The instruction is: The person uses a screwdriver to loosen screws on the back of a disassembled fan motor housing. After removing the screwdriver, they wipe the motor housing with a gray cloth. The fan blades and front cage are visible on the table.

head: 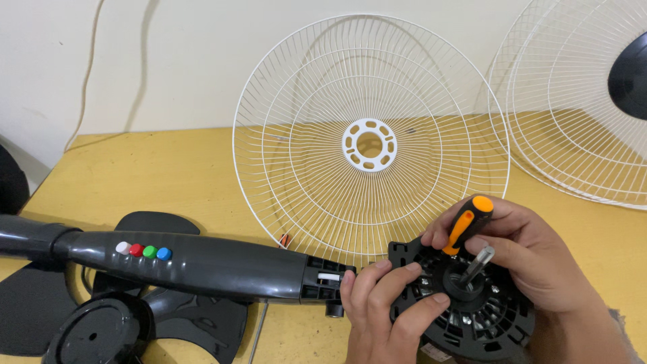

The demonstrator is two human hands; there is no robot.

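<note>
1. Fingers of left hand curl over the near-left edge of the round black ribbed plastic fan motor housing, gripping it; thumb lies on the housing's front face.
2. Right hand clenched around the screwdriver with orange-and-black handle, handle tilted up and left, tip down at the housing face near the shaft; tip itself hidden by fingers.
3. Motor housing sits at the bottom right of the yellow wooden table, face up, short metal shaft sticking out of its centre, tilted toward the right hand.
4. Housing joins the end of a long glossy black plastic fan neck lying flat across the table, running off left edge of view.
5. Neck carries four small round buttons in a row, white, red, green, blue.
6. Black plastic fan blade lies under and in front of the neck, bottom left, its round hub nearest the camera.
7. Beyond the hands, white round wire fan guard with white plastic centre ring stands tilted, leaning against the cream wall.
8. Second white wire guard further right, cut off by frame, with black centre disc.
9. Thin pale cable hangs down the wall, far left.
</note>
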